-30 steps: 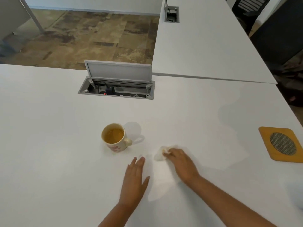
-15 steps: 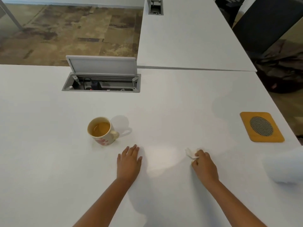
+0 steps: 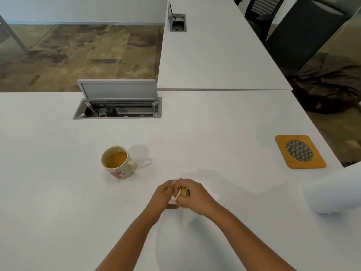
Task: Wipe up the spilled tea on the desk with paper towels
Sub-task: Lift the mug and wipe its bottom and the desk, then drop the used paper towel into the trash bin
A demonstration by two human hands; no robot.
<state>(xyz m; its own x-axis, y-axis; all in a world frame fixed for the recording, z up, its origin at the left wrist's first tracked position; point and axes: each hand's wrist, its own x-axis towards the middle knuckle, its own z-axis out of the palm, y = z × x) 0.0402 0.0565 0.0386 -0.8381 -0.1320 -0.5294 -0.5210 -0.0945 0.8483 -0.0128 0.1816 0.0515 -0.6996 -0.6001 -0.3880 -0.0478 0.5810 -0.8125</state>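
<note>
The fingers (image 3: 176,183) of both hands are curled together around a wadded paper towel (image 3: 180,194), white with a tea-stained yellow-brown patch showing between them, just below the centre of the frame. The left hand (image 3: 163,195) grips the wad from the left and the right hand (image 3: 195,198) closes over it from the right, the two hands touching each other above the white desk (image 3: 58,202). Both forearms reach in from the bottom edge. To the upper left of the hands, apart from them, a cream mug (image 3: 119,163) with red heart prints stands upright, holding amber tea, its handle turned right. Behind it, an open cable hatch (image 3: 118,106) is set into the desk, its lid raised. At the right of the frame lies a yellow coaster (image 3: 300,151) with a dark mesh circle, and below it, at the right edge, a blurred white roll (image 3: 336,192).
</note>
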